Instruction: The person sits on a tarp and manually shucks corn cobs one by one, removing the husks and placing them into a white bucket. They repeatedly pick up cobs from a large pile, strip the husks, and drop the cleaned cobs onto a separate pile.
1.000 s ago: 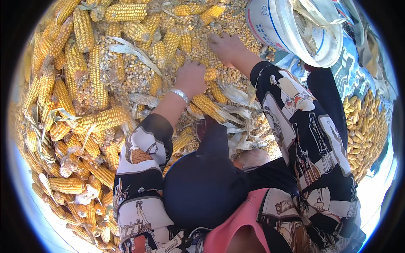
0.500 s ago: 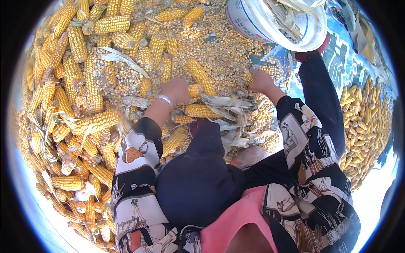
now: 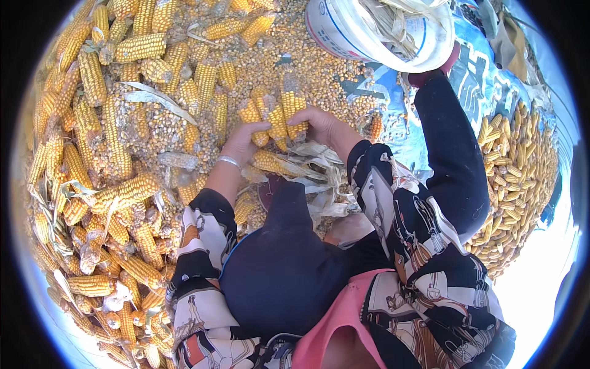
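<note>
Three yellow corn cobs stand close together between my hands, among the loose kernels. My left hand [image 3: 241, 142] is closed at the left one, a short corn cob [image 3: 249, 115], with the thumb across it. The middle corn cob [image 3: 270, 115] leans between the hands; whether a finger grips it is hidden. My right hand [image 3: 319, 127] has its fingers around the lower part of the right corn cob [image 3: 293, 101]. Just below the hands lies another corn cob [image 3: 273, 163] with dry pale husks [image 3: 316, 163] beside it.
A large heap of corn cobs [image 3: 117, 203] fills the left side. Loose kernels [image 3: 307, 52] spread at the far middle. A white bucket [image 3: 344, 31] holding dry husks stands at far right. Smaller bare cobs [image 3: 516, 178] are piled right of my leg, past the blue printed sheet [image 3: 399, 132].
My right hand has come left from the kernels to the cobs by my left hand. Cobs now stand upright between both hands. The whole view has shifted slightly.
</note>
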Demonstrator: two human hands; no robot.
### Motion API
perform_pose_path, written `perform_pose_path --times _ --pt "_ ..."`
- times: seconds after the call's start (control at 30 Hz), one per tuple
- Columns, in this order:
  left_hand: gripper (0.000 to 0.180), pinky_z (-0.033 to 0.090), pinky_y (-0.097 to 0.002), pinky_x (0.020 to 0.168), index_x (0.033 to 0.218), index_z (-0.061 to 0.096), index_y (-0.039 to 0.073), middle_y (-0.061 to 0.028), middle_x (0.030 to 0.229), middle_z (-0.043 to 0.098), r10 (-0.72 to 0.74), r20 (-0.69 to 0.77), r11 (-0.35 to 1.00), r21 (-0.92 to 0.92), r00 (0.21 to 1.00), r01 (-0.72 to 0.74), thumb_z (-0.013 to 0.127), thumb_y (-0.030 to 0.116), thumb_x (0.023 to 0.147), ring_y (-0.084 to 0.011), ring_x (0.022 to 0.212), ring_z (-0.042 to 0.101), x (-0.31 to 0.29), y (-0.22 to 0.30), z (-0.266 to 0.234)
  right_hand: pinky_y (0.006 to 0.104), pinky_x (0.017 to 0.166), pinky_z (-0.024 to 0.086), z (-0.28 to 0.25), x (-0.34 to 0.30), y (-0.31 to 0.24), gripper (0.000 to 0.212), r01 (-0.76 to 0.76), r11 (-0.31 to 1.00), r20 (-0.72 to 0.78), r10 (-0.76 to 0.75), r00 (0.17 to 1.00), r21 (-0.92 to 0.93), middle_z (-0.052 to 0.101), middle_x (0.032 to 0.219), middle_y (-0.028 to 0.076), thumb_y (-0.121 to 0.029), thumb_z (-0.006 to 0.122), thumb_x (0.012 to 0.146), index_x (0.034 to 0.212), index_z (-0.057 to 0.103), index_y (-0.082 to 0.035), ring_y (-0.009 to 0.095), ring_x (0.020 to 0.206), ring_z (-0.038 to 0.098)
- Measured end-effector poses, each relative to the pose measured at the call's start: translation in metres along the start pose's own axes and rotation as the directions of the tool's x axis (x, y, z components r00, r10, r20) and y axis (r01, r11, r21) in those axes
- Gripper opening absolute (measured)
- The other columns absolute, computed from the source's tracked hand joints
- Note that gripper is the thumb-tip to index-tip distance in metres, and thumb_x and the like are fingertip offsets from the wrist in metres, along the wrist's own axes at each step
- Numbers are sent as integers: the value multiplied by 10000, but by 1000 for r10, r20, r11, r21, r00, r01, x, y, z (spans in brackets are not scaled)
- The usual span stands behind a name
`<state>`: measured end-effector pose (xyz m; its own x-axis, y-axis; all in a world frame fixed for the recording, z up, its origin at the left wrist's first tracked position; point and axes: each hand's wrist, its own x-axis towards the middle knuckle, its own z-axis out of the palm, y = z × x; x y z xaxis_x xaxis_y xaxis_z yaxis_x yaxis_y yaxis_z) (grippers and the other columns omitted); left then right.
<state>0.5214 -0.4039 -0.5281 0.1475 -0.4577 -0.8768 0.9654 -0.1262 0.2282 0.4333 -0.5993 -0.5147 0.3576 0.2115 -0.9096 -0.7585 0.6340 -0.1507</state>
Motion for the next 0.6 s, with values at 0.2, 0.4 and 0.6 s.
perform_pose_path --times 0.2,0.4,0.6 --pt "454 470 -449 975 1185 577 -62 -143 1137 647 128 93 991 -61 987 -122 659 61 755 -272 1069 616 -20 10 12 533 993 407 -22 -41 -4 596 127 954 173 -178 969 272 609 1196 128 -209 700 688 1246 568 -46 313 1129 561" --pt "579 434 -383 994 1272 545 2 -98 1170 647 163 236 965 162 958 -204 683 12 710 -231 1095 604 -23 33 35 466 977 443 -6 -35 -12 529 203 955 190 -245 951 214 642 1143 112 -131 675 722 1225 568 -11 281 1071 602" --pt "579 462 -362 968 1286 530 2 -98 1194 640 228 275 967 50 934 -251 659 -13 722 -231 1077 619 -65 26 37 429 1002 450 12 -71 -5 597 251 922 333 -346 877 296 637 1184 129 -71 688 704 1277 538 -1 264 1091 610"
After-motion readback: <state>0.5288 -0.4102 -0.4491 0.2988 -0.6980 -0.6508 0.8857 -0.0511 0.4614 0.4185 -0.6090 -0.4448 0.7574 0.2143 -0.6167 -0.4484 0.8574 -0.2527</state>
